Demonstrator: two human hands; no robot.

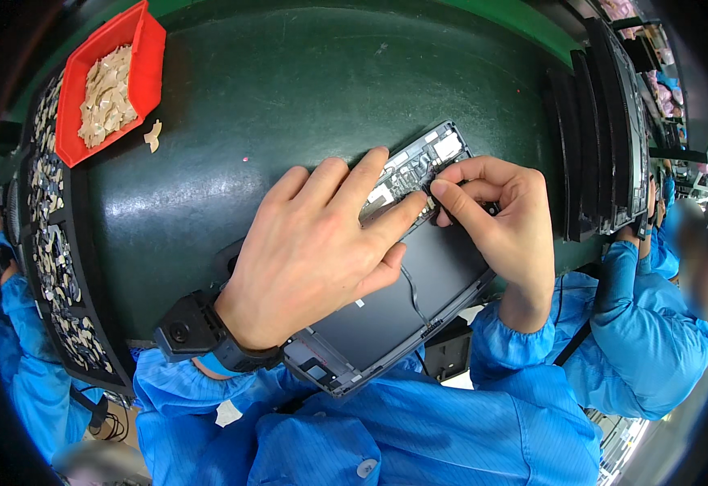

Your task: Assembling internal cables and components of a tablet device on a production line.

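Observation:
An opened dark grey laptop base (451, 263) lies tilted on the bench in front of me, with a circuit board (406, 176) showing along its far side. My left hand (309, 235) spreads over it with the fingers stretched out; the index fingertip presses near the board's edge. Close to that fingertip, my right hand (504, 215) pinches thumb and forefinger together at the board. What sits in the pinch is too small and covered to make out. A thin dark cable (413, 296) runs across the base's near part. My left palm hides some of the base.
On the green bench (208, 235), a red bin (149, 73) of beige pieces (109, 97) stands far left, one loose piece (153, 136) beside it. A black tray (86, 275) of small parts lines the left edge. Dark panels (597, 138) stand upright at right. Co-workers' blue sleeves (645, 308) flank both sides.

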